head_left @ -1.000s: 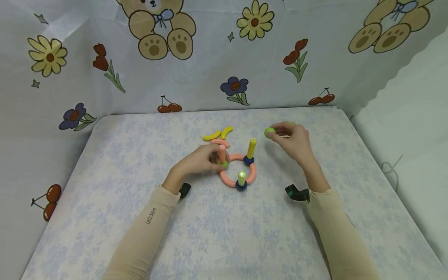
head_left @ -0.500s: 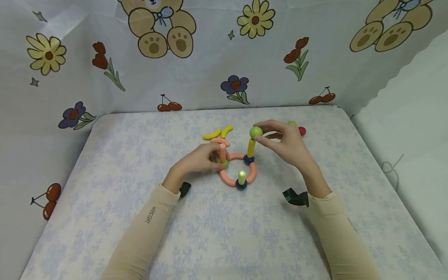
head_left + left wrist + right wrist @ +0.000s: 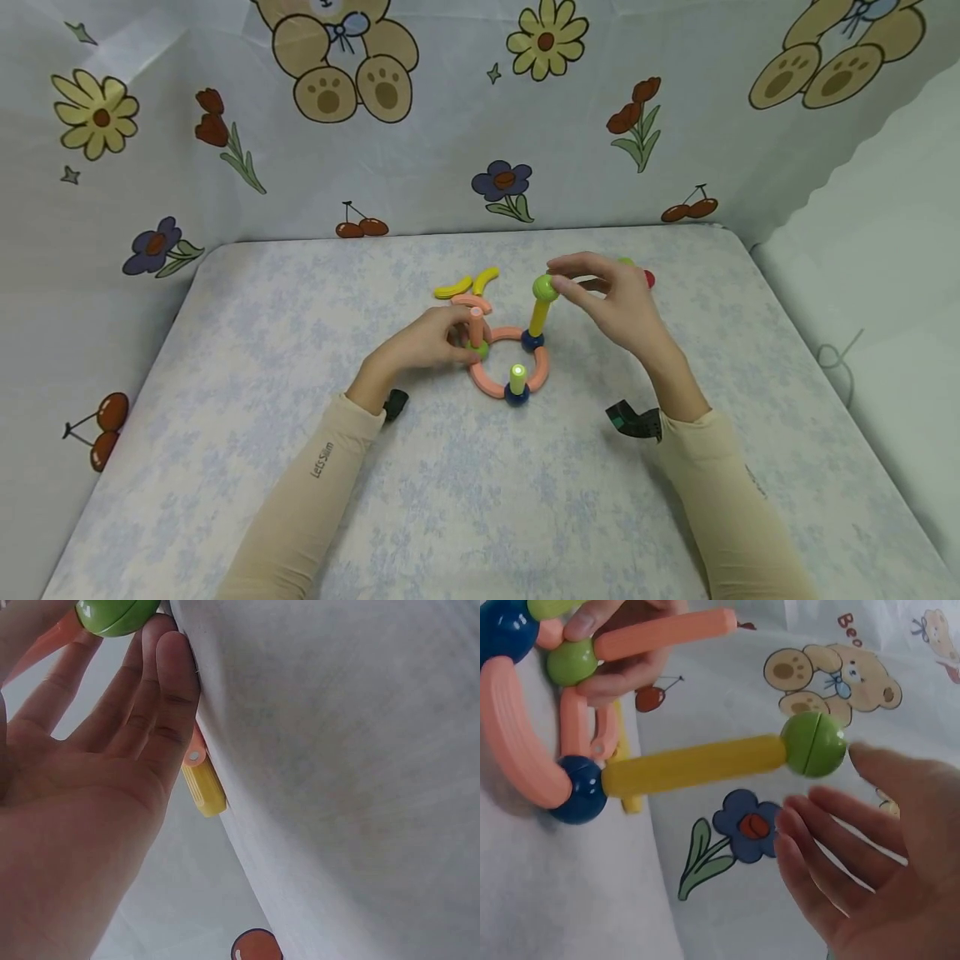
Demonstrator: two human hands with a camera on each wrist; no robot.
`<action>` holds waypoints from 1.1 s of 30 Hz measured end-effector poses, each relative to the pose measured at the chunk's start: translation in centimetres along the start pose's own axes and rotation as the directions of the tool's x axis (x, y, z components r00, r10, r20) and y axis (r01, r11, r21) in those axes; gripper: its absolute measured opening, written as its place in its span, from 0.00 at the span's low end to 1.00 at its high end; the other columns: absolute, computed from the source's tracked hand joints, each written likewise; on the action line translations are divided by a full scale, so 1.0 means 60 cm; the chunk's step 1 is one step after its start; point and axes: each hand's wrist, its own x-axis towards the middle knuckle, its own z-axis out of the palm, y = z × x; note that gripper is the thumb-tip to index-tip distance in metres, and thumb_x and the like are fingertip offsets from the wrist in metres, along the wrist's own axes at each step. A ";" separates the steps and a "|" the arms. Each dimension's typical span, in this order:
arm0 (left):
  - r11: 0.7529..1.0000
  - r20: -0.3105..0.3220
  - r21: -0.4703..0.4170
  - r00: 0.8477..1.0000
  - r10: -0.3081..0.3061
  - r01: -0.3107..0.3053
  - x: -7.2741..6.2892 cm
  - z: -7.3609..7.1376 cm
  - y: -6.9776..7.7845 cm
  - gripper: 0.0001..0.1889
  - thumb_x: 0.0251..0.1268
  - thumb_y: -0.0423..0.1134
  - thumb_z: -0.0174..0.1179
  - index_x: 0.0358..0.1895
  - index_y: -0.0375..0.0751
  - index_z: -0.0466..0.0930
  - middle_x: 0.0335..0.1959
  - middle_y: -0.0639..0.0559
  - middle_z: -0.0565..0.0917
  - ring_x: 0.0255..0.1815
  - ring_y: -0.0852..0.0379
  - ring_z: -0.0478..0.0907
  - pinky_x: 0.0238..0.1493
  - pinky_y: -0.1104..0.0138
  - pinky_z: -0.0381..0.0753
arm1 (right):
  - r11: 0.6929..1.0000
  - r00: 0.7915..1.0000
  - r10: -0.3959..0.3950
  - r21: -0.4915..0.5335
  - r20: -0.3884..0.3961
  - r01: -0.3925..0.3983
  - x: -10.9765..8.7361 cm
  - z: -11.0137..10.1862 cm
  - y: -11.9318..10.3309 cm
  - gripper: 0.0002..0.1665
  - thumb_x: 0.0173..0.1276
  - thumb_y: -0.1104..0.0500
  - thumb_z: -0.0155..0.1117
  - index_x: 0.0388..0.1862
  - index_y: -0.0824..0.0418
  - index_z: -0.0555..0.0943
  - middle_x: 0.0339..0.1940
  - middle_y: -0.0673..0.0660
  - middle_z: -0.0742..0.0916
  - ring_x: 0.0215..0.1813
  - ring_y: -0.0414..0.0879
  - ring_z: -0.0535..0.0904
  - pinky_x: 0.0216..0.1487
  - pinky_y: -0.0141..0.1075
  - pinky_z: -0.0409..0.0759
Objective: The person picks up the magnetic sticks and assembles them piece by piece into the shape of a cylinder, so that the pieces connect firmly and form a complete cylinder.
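In the head view, curved pink sticks point(image 3: 487, 384) and balls form a ring on the table. My left hand point(image 3: 423, 342) pinches the green ball point(image 3: 573, 663) at the ring's left, from which a pink rod point(image 3: 477, 327) stands up. A yellow rod point(image 3: 538, 318) rises from the rear blue ball point(image 3: 532, 340) and bears another green ball point(image 3: 814, 744) on top. Beside that ball is my right hand point(image 3: 622, 304), its fingers loosely extended and the thumb tip very close to it. A short light-green rod point(image 3: 517, 378) stands on the front blue ball point(image 3: 517, 396).
Two curved yellow sticks point(image 3: 452, 288) and a loose curved pink stick point(image 3: 472, 302) lie behind the ring. Partly behind my right hand are a red ball point(image 3: 649, 278) and a green ball point(image 3: 626, 261). A patterned cloth point(image 3: 435, 150) hangs behind the table.
My right hand brought the green ball leftward onto the yellow rod's top, then loosened its fingers and drew slightly right. My left hand stayed at the ring's left ball.
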 end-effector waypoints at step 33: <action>0.996 0.039 0.028 0.996 0.079 -0.080 -0.007 0.012 0.015 0.20 0.53 0.39 0.83 0.39 0.44 0.78 0.38 0.50 0.80 0.33 0.53 0.73 0.38 0.67 0.73 | 0.852 0.899 0.357 -0.305 -0.253 -0.424 -0.019 -0.054 0.116 0.18 0.74 0.61 0.65 0.58 0.70 0.84 0.50 0.71 0.87 0.53 0.64 0.80 0.54 0.54 0.77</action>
